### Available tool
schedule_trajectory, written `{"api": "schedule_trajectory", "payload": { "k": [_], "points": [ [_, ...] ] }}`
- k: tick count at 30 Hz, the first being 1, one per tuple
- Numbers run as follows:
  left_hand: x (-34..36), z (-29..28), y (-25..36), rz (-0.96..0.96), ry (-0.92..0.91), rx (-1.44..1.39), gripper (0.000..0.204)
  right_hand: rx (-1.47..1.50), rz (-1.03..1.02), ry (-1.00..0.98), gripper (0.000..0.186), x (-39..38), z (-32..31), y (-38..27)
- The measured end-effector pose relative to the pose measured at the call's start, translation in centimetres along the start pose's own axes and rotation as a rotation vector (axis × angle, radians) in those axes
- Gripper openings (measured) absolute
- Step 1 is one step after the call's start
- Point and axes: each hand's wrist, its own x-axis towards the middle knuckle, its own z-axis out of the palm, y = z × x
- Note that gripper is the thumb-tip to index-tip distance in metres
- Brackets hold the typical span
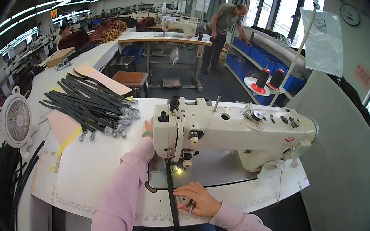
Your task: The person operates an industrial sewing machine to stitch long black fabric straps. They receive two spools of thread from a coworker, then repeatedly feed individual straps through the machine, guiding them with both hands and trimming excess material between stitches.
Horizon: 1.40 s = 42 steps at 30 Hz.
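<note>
A white sewing machine (219,133) stands on the table, its small lamp lit by the needle. A black strap (171,191) runs from under the presser foot toward me and over the table's front edge. My right hand (200,200) lies beside the strap, its fingertips at the strap's right edge. A small metal tool (191,205), its kind unclear, is tucked in the curled fingers of that hand. My left hand (148,130) reaches past the left of the machine head; its fingers are mostly hidden behind the machine.
Left of the machine lies a pile of black straps (86,99) with metal clasps in clear wrapping. A white fan (15,119) and more hanging straps (5,172) are at far left. Thread cones (262,78) stand behind. A person (224,28) bends over shelves with blue bins (264,58).
</note>
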Motion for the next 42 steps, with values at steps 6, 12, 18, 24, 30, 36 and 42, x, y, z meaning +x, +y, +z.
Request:
{"api": "schedule_trajectory", "payload": {
  "k": [6, 12, 18, 24, 30, 36, 42],
  "points": [
    [3.8, -4.7, 3.4, -0.432, -0.1, -0.545, 0.039, 0.093, 0.098, 0.046, 0.043, -0.8, 0.7, 1.3],
    [-1.6, -13.9, 9.0, -0.65, 0.014, -1.092, 0.039, 0.005, 0.171, 0.121, 0.027, -1.0, 0.2, 0.6],
    [-10.1, -16.2, 15.5, -0.779, -0.027, -0.898, 0.025, -0.44, 0.381, 0.15, 0.024, 1.6, 1.2, -1.5],
    [-11.7, -15.5, 17.3, -0.724, -0.023, -1.119, 0.02, -0.825, 0.106, 0.186, 0.027, 5.9, 1.8, -0.5],
    [-11.9, -15.6, 17.9, -0.682, -0.082, -0.917, 0.019, -0.855, 0.053, 0.155, 0.024, 8.5, 4.1, -0.1],
    [-12.2, -15.7, 17.3, -0.661, -0.075, -0.993, 0.021, -0.654, 0.086, 0.303, 0.026, 7.7, 3.1, 1.0],
    [-12.1, -15.6, 17.3, -0.631, -0.077, -0.974, 0.023, -0.303, -0.14, -0.149, 0.023, 2.7, 0.5, -1.0]
  ]
}}
